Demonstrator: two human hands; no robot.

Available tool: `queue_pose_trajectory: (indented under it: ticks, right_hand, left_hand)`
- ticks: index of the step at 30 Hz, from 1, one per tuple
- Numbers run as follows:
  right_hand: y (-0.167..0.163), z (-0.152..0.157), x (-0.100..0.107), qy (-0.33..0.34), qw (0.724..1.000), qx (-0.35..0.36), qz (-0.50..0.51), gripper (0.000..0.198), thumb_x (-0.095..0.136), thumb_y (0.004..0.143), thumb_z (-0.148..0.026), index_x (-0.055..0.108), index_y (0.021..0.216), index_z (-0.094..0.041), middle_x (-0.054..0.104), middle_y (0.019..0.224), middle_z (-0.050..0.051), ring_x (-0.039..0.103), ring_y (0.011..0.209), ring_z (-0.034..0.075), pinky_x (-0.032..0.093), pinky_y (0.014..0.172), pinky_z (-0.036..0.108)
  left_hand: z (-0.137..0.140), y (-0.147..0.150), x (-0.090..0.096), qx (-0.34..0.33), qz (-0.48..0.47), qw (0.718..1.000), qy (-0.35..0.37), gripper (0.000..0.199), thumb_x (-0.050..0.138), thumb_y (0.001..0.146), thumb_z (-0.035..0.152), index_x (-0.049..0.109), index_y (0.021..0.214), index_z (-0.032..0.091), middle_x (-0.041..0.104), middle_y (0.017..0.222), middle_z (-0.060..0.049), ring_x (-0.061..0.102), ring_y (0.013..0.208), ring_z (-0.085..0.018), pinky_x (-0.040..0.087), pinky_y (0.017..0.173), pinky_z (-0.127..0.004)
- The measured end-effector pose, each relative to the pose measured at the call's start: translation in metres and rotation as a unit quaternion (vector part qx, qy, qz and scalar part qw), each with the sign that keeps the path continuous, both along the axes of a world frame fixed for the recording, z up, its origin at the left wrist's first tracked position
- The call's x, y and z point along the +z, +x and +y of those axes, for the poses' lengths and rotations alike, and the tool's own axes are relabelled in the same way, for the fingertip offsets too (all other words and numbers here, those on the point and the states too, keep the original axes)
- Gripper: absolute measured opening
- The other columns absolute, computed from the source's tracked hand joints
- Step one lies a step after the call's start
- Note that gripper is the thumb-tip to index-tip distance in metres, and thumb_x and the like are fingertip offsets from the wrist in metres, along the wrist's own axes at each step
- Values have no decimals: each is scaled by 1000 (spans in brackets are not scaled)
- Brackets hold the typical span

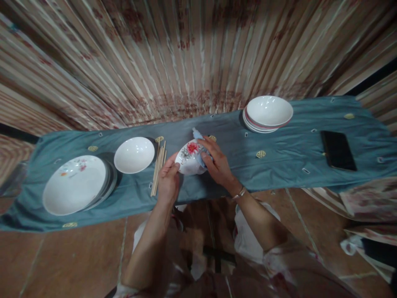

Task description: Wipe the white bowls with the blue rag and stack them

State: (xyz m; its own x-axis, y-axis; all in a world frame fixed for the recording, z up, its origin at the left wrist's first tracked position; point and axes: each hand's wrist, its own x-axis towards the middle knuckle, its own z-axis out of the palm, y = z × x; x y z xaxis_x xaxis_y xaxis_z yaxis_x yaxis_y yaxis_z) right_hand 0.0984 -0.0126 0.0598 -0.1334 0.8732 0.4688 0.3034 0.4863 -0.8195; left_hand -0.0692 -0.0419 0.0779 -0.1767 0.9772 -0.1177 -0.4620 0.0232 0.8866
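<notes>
A white bowl (187, 159) with a red flower on its outside is tilted on its side above the middle of the table. My left hand (169, 178) grips its left rim, thumb on the near side. On the bowl's right side, my right hand (217, 161) presses a light blue cloth (197, 134) against the outer wall, its fingers closed over the cloth. Just left of my left hand lie several wooden chopsticks (159, 167). Beyond them sits a single white bowl (134, 155).
A stack of floral plates (74, 186) stands at the left end of the table. At the back right is a stack of white bowls (269, 111), with a black phone (338, 150) further right. A teal cloth (279, 165) covers the table; a patterned curtain (186, 62) hangs behind.
</notes>
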Motion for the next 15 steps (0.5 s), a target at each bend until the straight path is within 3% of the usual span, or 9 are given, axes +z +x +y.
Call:
queue_pose_trajectory:
  ticks: [4,7,15]
  right_hand:
    - [-7,-8,10,54,995,59,-53,46,44,103,-47,58,142,-30,54,156,5,38,154,25,26,130,54]
    - [-9,-9,11,63,994,64,-63,46,42,103,-46,58,143,-30,54,156,5,37,154,25,26,130,54]
    - [-2,4,-10,-29,999,13,35,50,41,103,-55,59,143,-32,57,153,3,44,150,21,29,130,46]
  left_hand:
    - [-1,4,-3,4,-7,1000,-12,38,88,68,44,78,95,19,80,91,-5,73,84,-19,55,84,-30]
    - [0,8,-6,20,-13,1000,-5,39,91,66,49,76,86,19,77,81,-2,71,78,-16,54,80,-26]
    - [2,6,-7,8,-13,1000,-9,40,91,64,52,73,79,19,76,77,-3,73,83,-21,57,85,-33]
